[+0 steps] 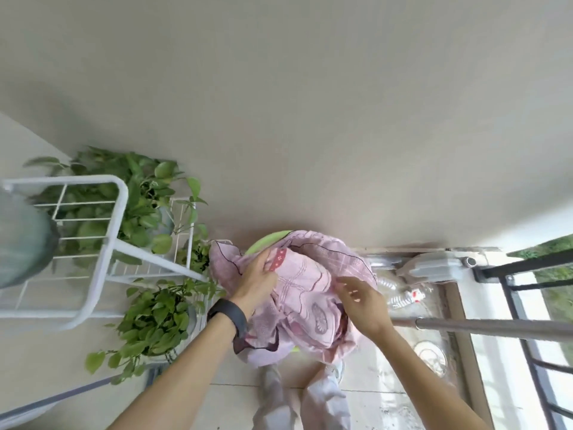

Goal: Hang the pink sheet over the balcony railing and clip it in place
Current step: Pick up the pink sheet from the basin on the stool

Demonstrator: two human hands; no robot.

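Note:
The pink sheet [305,283] lies bunched in a green basin [265,242] on the balcony floor in front of me. My left hand [255,279], with a black band on its wrist, grips a fold of the sheet on its left side. My right hand [361,299] hovers at the sheet's right edge with its fingers spread and loosely bent, holding nothing. The black balcony railing [527,265] runs along the right side. I see no clips.
A white wire plant rack [107,243] with leafy green potted plants [155,318] stands at left. A grey metal pole [496,328] crosses at right. Clear plastic bottles [403,293] and a grey container [434,268] lie by the railing. My feet are below the basin.

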